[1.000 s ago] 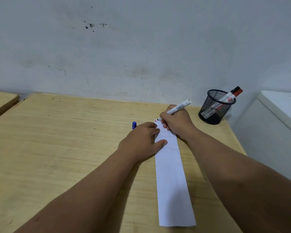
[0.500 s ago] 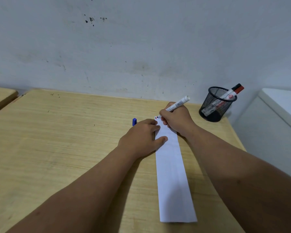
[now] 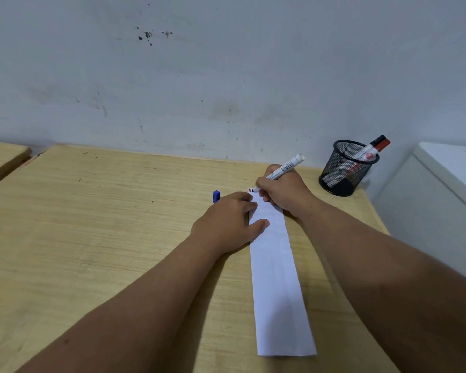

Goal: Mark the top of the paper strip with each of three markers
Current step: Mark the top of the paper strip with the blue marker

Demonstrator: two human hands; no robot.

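Note:
A long white paper strip [image 3: 277,278] lies lengthwise on the wooden desk [image 3: 92,224]. My left hand [image 3: 226,222] presses flat on the strip's upper left edge, fingers spread. My right hand [image 3: 283,192] grips a white marker [image 3: 285,168] with its tip touching the strip's top left corner, where red and blue marks [image 3: 250,190] show. A blue marker cap [image 3: 216,196] stands on the desk just left of my left hand. Two more markers [image 3: 371,150], one black-capped and one red-capped, lean in a black mesh cup [image 3: 345,170] at the back right.
A stained grey wall rises right behind the desk. A white cabinet [image 3: 447,189] stands past the desk's right edge, and a second wooden desk [image 3: 0,157] is at the far left.
The marker tip has shifted slightly along the strip's top corner and the blue mark beside the red one has become visible. My left hand has stayed pressed on the strip.

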